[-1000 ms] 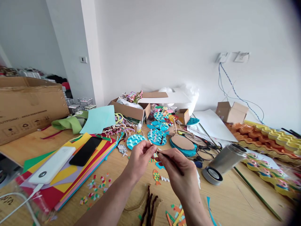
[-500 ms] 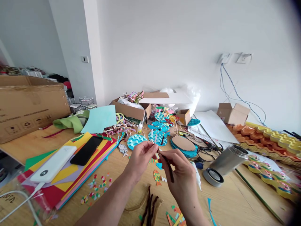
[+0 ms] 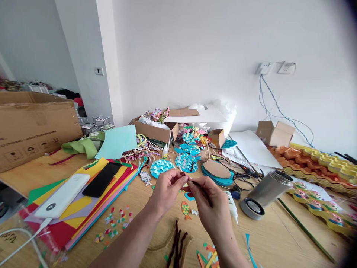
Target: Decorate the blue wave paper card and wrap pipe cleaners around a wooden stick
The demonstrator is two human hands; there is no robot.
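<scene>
My left hand point(image 3: 167, 191) and my right hand point(image 3: 210, 208) meet above the middle of the table, their fingertips nearly touching. Between them is a dark brown pipe cleaner point(image 3: 206, 195), mostly hidden by the fingers. My right hand is closed round its length, while the left thumb and forefinger pinch its end. A small pale tip pokes out above the left fingers. Below the hands lie several dark brown pipe cleaners point(image 3: 176, 243) beside tan ones. A patterned paper fish point(image 3: 185, 209) and a white glue bottle point(image 3: 232, 208) rest near the right hand.
Left are coloured sheets point(image 3: 74, 223) under a white power bank point(image 3: 63, 195) and a black phone point(image 3: 102, 179). Blue wavy discs point(image 3: 161, 168) and cardboard ovals point(image 3: 217, 168) lie beyond the hands. A steel flask point(image 3: 269, 190) leans right, near egg trays point(image 3: 312, 167). Paper scraps point(image 3: 118, 219) are scattered.
The fingertips of my right hand have curled further in, covering more of the brown pipe cleaner. Both hands stay close together in about the same place. The view has shifted slightly.
</scene>
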